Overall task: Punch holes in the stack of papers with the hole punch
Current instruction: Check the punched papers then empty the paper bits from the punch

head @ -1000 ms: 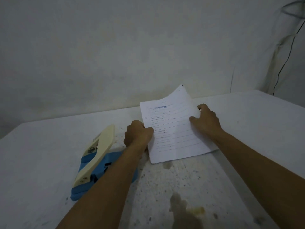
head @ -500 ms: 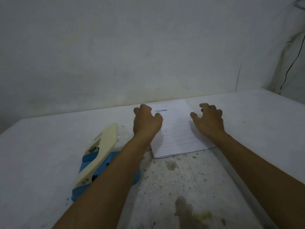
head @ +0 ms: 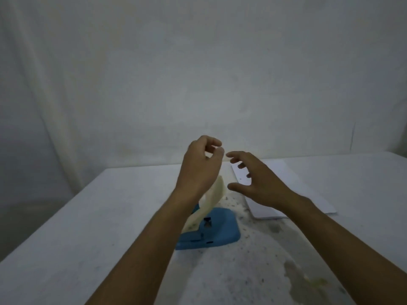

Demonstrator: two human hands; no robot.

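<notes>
The hole punch [head: 218, 230] has a blue base and a cream lever that stands raised; it sits on the white table [head: 88, 238] in the middle of the view. My left hand [head: 201, 166] hovers above the lever's tip, fingers loosely curled and holding nothing. My right hand [head: 255, 181] is open, fingers spread, just right of the lever and above the near left corner of the stack of papers [head: 304, 190]. The stack lies flat on the table, to the right of the punch, partly hidden by my right hand and forearm.
Small dark specks [head: 244, 219] are scattered on the table around the punch. A yellowish stain [head: 308, 280] marks the table near the front right. A pale wall [head: 198, 73] rises right behind the table's far edge.
Both hands have let go of the stack and lifted off it, moving left above the hole punch. The camera has swung left, so the punch now sits at centre and the papers at right.
</notes>
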